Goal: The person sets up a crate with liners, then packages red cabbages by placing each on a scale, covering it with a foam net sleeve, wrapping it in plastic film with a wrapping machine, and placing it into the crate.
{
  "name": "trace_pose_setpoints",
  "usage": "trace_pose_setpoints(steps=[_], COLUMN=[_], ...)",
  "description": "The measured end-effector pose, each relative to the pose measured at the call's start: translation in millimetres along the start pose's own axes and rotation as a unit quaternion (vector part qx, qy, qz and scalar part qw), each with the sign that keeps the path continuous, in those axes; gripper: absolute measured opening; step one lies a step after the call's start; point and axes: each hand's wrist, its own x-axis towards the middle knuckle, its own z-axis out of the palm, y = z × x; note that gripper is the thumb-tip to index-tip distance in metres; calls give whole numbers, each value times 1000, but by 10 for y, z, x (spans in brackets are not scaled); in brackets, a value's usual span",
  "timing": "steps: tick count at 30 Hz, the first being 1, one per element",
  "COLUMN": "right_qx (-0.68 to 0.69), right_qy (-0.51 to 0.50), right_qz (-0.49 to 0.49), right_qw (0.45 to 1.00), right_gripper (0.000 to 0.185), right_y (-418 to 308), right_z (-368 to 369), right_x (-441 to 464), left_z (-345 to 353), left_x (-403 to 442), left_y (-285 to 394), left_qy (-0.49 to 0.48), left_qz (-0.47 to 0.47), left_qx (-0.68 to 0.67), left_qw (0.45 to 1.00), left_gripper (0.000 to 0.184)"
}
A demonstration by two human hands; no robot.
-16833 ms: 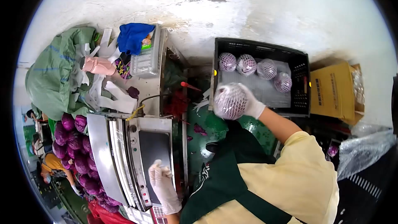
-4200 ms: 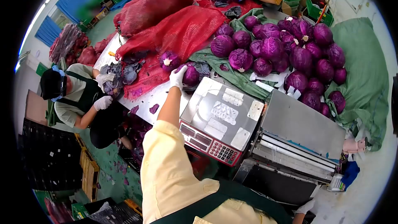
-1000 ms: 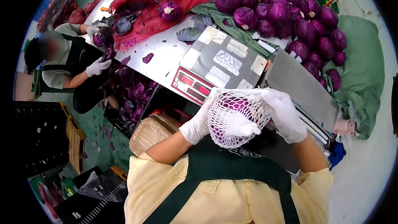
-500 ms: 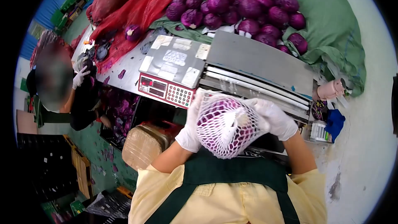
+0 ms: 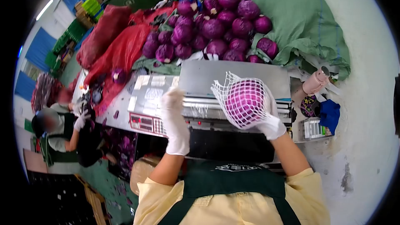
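A purple cabbage (image 5: 245,99) in a white foam net (image 5: 223,96) is held up by my right hand (image 5: 270,114), gloved in white, whose fingers wrap its right and lower side. The net's loose end opens toward the upper left. My left hand (image 5: 173,118), also gloved, is raised apart from the cabbage, in front of the scale's right edge; its fingers look bunched and blurred, and whether they hold anything is unclear. Behind my hands lies the metal wrapping machine (image 5: 200,75), with the scale (image 5: 146,100) to its left.
Many purple cabbages (image 5: 212,29) are piled behind the machine, beside a green sack (image 5: 296,16). Red mesh sacks (image 5: 102,37) lie at the left. A co-worker (image 5: 62,129) is at the far left. At the right are a pink bottle (image 5: 316,80) and a blue cloth (image 5: 329,112).
My left hand has let go of the netted cabbage and moved left. My right hand has lifted the cabbage, and the net's loose end now faces the upper left. The view has turned right.
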Motion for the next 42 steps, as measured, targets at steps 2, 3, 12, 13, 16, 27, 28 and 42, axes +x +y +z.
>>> trace_pose_setpoints(steps=[2,3,12,13,16,27,28,42], right_qx=[-117,-147,-241,-161,-130,-890,-924,-702], right_qy=[20,30,75,104,158,-65,-135,54], right_qz=[5,21,-87,-10,9,-288,-282,85], right_qw=[993,988,964,981,979,348,222,705], right_gripper=[47,45,42,39,33,44,55,10], right_y=[-158,-197,-262,-299,-164,-1187,-1300,-748], right_z=[102,108,-560,-572,-773,-543,-665,-702], right_x=[213,385,1341,1320,1269,169,63,-426], left_z=[435,588,565,642,533,-510,-682,-600], left_x=[307,528,1423,1377,1353,1234,1222,568], left_y=[-173,-354,-1338,-1157,-1551,-432,-339,-618], left_qy=[-82,-112,-211,-187,-186,-291,-344,-338], left_qz=[-88,-167,-232,-277,-280,340,359,-104], left_qx=[-10,-20,38,70,96,573,626,329], left_qw=[993,979,949,940,937,686,601,875], left_gripper=[44,46,58,62,63,46,50,14])
